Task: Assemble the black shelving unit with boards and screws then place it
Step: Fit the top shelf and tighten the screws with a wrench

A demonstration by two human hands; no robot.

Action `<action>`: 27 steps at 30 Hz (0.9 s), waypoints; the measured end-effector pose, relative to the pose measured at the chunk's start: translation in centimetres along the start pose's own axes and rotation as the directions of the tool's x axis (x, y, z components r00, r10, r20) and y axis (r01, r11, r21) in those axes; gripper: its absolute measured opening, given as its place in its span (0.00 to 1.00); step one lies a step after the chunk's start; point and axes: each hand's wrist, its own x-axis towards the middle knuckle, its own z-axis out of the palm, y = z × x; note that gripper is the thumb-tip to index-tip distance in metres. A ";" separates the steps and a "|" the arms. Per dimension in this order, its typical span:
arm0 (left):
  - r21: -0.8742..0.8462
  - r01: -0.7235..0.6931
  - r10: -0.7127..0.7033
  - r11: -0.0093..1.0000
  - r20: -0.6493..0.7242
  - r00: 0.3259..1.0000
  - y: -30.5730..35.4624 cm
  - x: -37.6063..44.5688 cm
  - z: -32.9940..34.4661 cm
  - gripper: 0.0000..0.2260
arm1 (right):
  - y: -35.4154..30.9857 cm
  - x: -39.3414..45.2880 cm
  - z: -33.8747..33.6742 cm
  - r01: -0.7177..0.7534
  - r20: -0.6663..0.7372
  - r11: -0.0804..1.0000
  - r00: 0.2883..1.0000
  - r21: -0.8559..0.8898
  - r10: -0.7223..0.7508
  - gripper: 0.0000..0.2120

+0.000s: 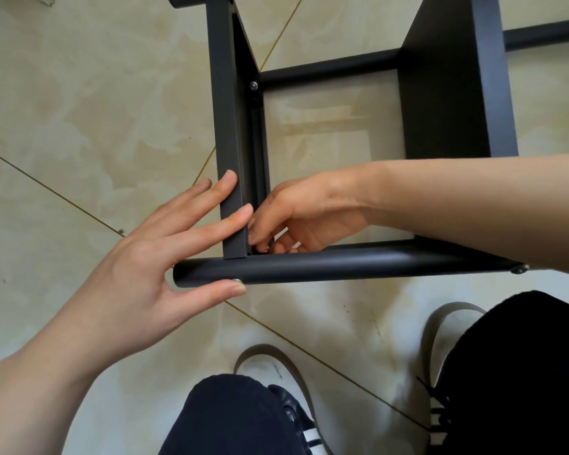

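The black shelving unit (454,93) lies on the tiled floor, its boards on edge between round black tubes. My left hand (151,257) has straight fingers pressed against the left board (225,126), and its thumb touches the screw head (238,281) on the near tube (342,266). My right hand (296,215) reaches inside the frame at the corner where the left board meets the near tube. Its fingers are curled there, pinching something small that I cannot make out. Another screw (253,85) shows at the far tube joint (326,68).
My knees in dark trousers (230,418) and my white shoes (276,366) are close below the near tube. A screw head (519,269) sits at the tube's right end. Beige floor tiles (79,110) with thin gold joints spread to the left.
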 end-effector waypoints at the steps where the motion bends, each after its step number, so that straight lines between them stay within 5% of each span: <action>1: -0.002 0.002 -0.002 1.000 0.001 1.000 0.0 0.0 0.0 0.30 | 0.1 0.0 0.1 0.006 -0.001 1.000 1.000 0.016 -0.006 0.05; 12: -0.083 0.062 -0.063 0.995 -0.005 0.998 0.3 -0.1 0.2 0.30 | -0.1 -0.8 0.8 0.045 -0.134 0.991 0.989 -0.124 -0.062 0.15; 19: -0.470 0.130 -0.190 0.873 -0.084 0.978 0.6 -1.0 2.5 0.30 | 0.9 -5.4 0.6 0.040 -0.200 0.953 0.974 -0.301 -0.104 0.15; 24: -0.760 0.163 -0.398 0.629 -0.135 0.907 1.2 -2.2 4.6 0.42 | 2.2 -8.1 2.4 -0.018 -0.364 0.779 0.890 -0.626 -0.273 0.10; 27: -0.917 0.134 -0.571 0.377 -0.117 0.812 1.9 -2.0 6.6 0.46 | 3.0 -8.2 3.8 -0.175 -0.506 0.673 0.795 -0.719 -0.335 0.18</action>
